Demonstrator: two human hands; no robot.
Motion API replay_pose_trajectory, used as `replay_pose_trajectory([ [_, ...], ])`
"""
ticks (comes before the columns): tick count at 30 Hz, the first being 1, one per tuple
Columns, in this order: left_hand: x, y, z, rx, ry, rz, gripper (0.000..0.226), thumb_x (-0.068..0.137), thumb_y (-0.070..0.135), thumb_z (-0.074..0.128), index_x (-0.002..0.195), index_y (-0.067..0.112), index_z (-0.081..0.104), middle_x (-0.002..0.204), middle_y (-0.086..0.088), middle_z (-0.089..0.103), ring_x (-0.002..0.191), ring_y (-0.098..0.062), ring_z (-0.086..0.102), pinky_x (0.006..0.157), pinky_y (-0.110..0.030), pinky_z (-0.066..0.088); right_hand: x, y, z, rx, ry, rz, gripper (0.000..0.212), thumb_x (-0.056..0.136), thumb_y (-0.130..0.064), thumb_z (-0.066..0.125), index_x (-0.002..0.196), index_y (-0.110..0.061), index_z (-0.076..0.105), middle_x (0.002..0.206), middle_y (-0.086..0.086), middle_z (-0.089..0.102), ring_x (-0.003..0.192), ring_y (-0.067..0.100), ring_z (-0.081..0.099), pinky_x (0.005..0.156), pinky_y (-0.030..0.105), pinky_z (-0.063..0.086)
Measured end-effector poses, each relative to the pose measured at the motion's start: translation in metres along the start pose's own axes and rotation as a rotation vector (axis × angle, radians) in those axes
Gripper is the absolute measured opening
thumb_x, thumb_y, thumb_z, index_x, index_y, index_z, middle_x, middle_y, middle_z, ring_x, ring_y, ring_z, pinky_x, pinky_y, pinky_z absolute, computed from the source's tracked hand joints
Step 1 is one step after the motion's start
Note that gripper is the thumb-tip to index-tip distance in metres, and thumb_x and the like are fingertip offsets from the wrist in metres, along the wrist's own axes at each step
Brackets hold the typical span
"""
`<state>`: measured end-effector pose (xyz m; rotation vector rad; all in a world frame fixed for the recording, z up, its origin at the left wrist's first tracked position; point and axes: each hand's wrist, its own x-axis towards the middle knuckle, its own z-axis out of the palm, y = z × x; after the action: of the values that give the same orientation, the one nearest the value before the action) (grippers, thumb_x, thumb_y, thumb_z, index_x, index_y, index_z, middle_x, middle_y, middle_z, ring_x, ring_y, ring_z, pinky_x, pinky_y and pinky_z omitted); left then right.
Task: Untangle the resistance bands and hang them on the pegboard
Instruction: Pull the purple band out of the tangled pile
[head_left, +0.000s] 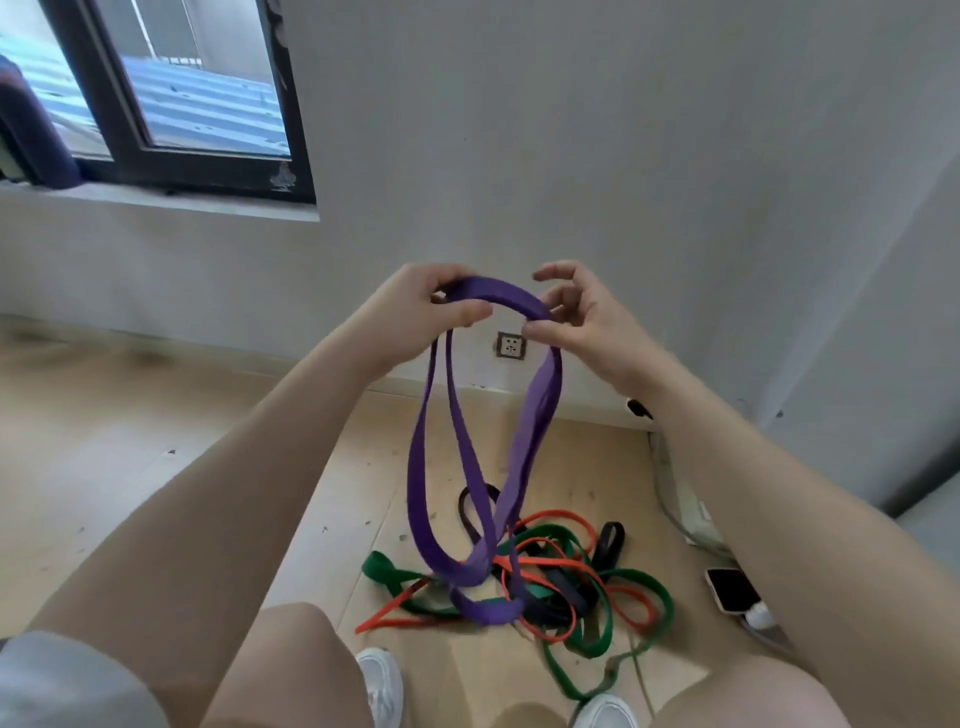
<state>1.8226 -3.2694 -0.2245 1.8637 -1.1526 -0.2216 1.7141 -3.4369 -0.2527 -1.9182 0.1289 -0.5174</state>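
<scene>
A purple resistance band (540, 410) hangs in long loops from both my hands, held up in front of the wall. My left hand (421, 306) grips its top at the left end. My right hand (576, 317) pinches the top at the right between thumb and fingers. The band's lower loops reach down into a tangled heap on the wooden floor, made of a green band (660, 608), an orange band (563, 517) and a black band (610, 543). No pegboard is in view.
A phone (732, 590) and a white power strip (696, 512) with a cable lie on the floor at the right. A wall socket (510, 345) sits behind the hands. A window (171, 93) is at upper left. My white shoes (382, 686) show at the bottom.
</scene>
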Motion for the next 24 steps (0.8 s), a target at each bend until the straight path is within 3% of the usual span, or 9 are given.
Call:
replay_pose_trajectory([
  [2, 0.002, 0.008, -0.001, -0.123, 0.055, 0.014, 0.019, 0.088, 0.018, 0.059, 0.107, 0.021, 0.06, 0.095, 0.0, 0.065, 0.091, -0.015, 0.063, 0.088, -0.031, 0.051, -0.008, -0.004, -0.004, -0.093, -0.077, 0.053, 0.05, 0.08, -0.009, 0.069, 0.12, -0.025, 0.045, 0.095, 0.001, 0.062, 0.085, 0.014, 0.064, 0.077, 0.024, 0.054],
  [4, 0.002, 0.013, 0.004, -0.202, 0.065, 0.012, 0.023, 0.088, 0.014, 0.058, 0.111, 0.019, 0.059, 0.097, 0.001, 0.064, 0.089, -0.013, 0.063, 0.088, -0.03, 0.051, -0.021, 0.004, -0.002, -0.19, -0.152, 0.112, 0.041, 0.081, -0.01, 0.068, 0.116, -0.024, 0.051, 0.101, 0.001, 0.063, 0.094, 0.014, 0.064, 0.083, 0.026, 0.053],
  [8, -0.006, 0.006, 0.017, -0.312, 0.059, -0.001, 0.037, 0.09, 0.012, 0.056, 0.125, 0.019, 0.05, 0.093, 0.005, 0.061, 0.088, -0.011, 0.062, 0.087, -0.025, 0.049, -0.041, 0.022, -0.003, -0.23, -0.067, 0.134, 0.023, 0.087, -0.015, 0.062, 0.106, -0.024, 0.054, 0.099, -0.004, 0.061, 0.093, 0.017, 0.063, 0.086, 0.033, 0.052],
  [11, -0.017, -0.01, 0.018, -0.213, 0.016, -0.037, 0.04, 0.091, 0.018, 0.055, 0.129, 0.025, 0.046, 0.092, 0.003, 0.061, 0.091, -0.013, 0.063, 0.091, -0.027, 0.046, -0.046, 0.013, -0.01, -0.1, 0.129, 0.101, 0.019, 0.091, -0.01, 0.056, 0.106, -0.021, 0.049, 0.093, -0.002, 0.055, 0.086, 0.02, 0.059, 0.082, 0.035, 0.051],
  [13, -0.022, -0.018, 0.017, -0.119, -0.122, -0.11, 0.042, 0.089, 0.022, 0.058, 0.129, 0.028, 0.047, 0.096, 0.0, 0.065, 0.095, -0.014, 0.063, 0.097, -0.033, 0.044, -0.046, 0.0, -0.015, -0.093, 0.212, 0.027, 0.019, 0.091, -0.013, 0.056, 0.107, -0.022, 0.051, 0.09, -0.006, 0.058, 0.082, 0.014, 0.057, 0.083, 0.034, 0.049],
  [16, -0.024, -0.011, 0.028, -0.102, -0.316, -0.142, 0.056, 0.084, 0.022, 0.065, 0.134, 0.026, 0.041, 0.104, 0.0, 0.066, 0.1, -0.011, 0.062, 0.097, -0.033, 0.044, -0.046, -0.022, -0.01, -0.214, 0.084, -0.037, 0.022, 0.089, -0.015, 0.059, 0.108, -0.025, 0.056, 0.093, -0.012, 0.061, 0.083, 0.001, 0.058, 0.082, 0.021, 0.05],
  [18, -0.02, 0.001, 0.039, -0.213, -0.323, -0.062, 0.057, 0.083, 0.021, 0.065, 0.134, 0.021, 0.04, 0.11, 0.0, 0.065, 0.101, -0.01, 0.063, 0.092, -0.027, 0.048, -0.046, -0.028, -0.004, -0.325, -0.013, -0.046, 0.029, 0.087, -0.012, 0.061, 0.116, -0.016, 0.057, 0.098, -0.011, 0.061, 0.088, -0.001, 0.059, 0.082, 0.014, 0.049],
  [20, -0.014, 0.011, 0.049, -0.267, -0.277, 0.019, 0.048, 0.084, 0.019, 0.065, 0.128, 0.019, 0.044, 0.107, -0.003, 0.066, 0.099, -0.013, 0.065, 0.091, -0.028, 0.05, -0.047, -0.026, -0.002, -0.306, 0.006, -0.028, 0.033, 0.086, -0.01, 0.063, 0.117, -0.012, 0.054, 0.104, -0.003, 0.062, 0.095, 0.007, 0.061, 0.087, 0.02, 0.049],
  [24, -0.006, 0.016, 0.058, 0.005, -0.234, 0.089, 0.046, 0.079, 0.029, 0.069, 0.121, 0.021, 0.051, 0.101, 0.001, 0.066, 0.092, -0.014, 0.064, 0.089, -0.029, 0.05, -0.055, -0.01, -0.008, -0.237, 0.092, 0.032, 0.035, 0.085, -0.011, 0.064, 0.115, -0.009, 0.047, 0.107, 0.0, 0.061, 0.101, 0.021, 0.061, 0.09, 0.032, 0.051],
])
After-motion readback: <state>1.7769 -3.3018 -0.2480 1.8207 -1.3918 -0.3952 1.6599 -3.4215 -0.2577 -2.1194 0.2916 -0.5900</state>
